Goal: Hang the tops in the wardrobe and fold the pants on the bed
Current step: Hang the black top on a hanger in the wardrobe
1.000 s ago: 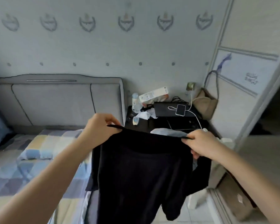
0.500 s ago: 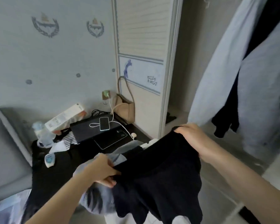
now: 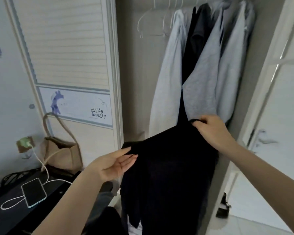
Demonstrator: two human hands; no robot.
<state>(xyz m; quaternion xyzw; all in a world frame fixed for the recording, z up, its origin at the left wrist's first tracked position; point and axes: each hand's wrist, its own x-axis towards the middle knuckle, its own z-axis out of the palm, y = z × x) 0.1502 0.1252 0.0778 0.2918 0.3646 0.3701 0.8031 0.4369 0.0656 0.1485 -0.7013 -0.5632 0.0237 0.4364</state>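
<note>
Here, the limp black fabric top (image 3: 168, 167) is held spread before the open wardrobe (image 3: 136, 82), pinched at its raised corner by the right hand (image 3: 212, 131), nearer the empty white wire hangers (image 3: 153, 22), and at its lower corner by the left hand (image 3: 115, 164).

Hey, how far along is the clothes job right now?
Partly done, it seems: grey tops and a dark one already hang in the wardrobe. In hand is a black top, the right hand gripping one edge and the left hand pinching the other, not yet on a hanger. Empty white hangers wait on the rail. Pants and bed are out of view.
</note>
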